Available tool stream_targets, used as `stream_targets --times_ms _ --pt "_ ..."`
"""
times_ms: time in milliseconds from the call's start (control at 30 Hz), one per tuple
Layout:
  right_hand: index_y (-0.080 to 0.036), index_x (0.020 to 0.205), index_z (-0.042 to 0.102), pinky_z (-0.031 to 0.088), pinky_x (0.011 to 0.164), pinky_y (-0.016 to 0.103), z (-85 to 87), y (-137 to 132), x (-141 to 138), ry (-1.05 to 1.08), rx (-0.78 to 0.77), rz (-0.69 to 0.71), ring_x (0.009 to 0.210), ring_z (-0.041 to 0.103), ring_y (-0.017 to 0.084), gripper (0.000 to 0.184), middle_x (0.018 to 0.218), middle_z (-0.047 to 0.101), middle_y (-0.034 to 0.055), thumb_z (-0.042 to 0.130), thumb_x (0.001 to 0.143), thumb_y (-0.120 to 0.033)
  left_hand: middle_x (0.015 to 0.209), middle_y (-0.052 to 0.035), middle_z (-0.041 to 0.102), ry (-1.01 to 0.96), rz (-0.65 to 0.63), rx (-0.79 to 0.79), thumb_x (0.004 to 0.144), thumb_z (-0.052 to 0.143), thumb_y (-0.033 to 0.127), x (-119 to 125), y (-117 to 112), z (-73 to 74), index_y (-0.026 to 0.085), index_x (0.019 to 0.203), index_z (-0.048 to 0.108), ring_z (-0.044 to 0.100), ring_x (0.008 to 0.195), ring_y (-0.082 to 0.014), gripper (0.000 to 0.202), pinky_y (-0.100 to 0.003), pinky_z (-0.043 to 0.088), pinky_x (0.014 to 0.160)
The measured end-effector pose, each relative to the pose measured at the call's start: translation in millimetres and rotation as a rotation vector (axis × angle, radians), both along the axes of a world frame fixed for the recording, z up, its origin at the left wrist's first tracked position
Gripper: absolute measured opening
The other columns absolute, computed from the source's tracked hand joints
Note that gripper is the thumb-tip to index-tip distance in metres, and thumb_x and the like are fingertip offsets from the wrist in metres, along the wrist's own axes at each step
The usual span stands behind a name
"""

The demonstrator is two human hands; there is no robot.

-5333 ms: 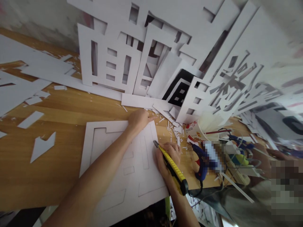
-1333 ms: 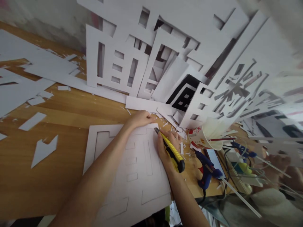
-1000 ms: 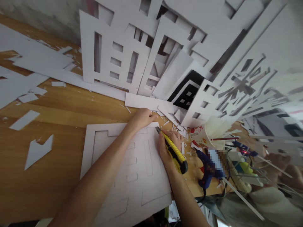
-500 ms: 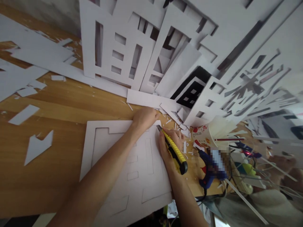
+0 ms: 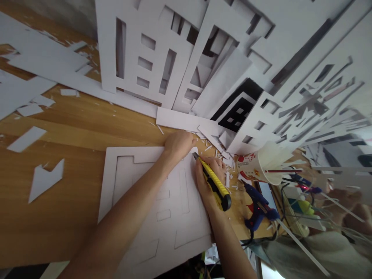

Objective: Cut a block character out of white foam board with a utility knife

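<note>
A white board (image 5: 142,244) with pencil-drawn rectangles and partly cut outlines lies flat on the wooden table in front of me. My right hand (image 5: 213,170) is wrapped round a yellow and black utility knife (image 5: 215,182). The knife slants, its tip at the board's far right corner. Bent over the board's far edge, my left hand (image 5: 180,144) has its fingers curled in, close beside the knife tip. Most of its fingers are hidden, and I cannot make out what they hold. My left forearm crosses over the drawn lines.
White cut-out panels (image 5: 154,69) stand along the back. A paper cup (image 5: 255,166) lies tipped at right, near a blue glue gun (image 5: 258,205) with cables. White scraps (image 5: 48,178) lie at left. At far right, another person's hand (image 5: 340,201) is visible.
The view has shifted slightly. Both hands and the knife stay almost where they were on the board, with at most a tiny movement of the knife.
</note>
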State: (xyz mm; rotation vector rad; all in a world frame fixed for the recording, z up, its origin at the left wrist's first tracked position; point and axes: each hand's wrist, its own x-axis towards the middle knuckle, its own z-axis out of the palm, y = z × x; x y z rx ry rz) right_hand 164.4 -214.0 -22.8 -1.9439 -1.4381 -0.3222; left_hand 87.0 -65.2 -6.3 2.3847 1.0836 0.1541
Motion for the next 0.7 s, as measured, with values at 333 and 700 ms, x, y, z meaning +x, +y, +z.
stream_targets --times_ms 333,700 --pt "-0.026 0.093 0.066 0.044 0.098 0.044 -3.6 1 1 0.106 -0.052 -0.001 0.084 0.066 0.019 0.009 0.087 0.072 -0.0005 0.059 0.093 -0.032 0.095 -0.0184 0.077 0.042 0.011 0.061 0.098 0.056 0.051 0 -6 0.6 0.011 0.108 0.079 0.073 0.095 -0.0307 0.048 -0.033 0.051 0.075" --pt "-0.027 0.085 0.067 0.043 0.098 0.044 4.4 1 0 0.172 -0.039 -0.03 0.082 0.066 0.02 0.01 0.082 0.073 -0.0019 0.061 0.09 -0.034 0.096 -0.0185 0.077 -0.002 0.066 0.074 0.101 0.049 0.048 2 -12 -1.9 0.012 0.105 0.079 0.073 0.094 -0.0303 0.047 -0.034 0.052 0.075"
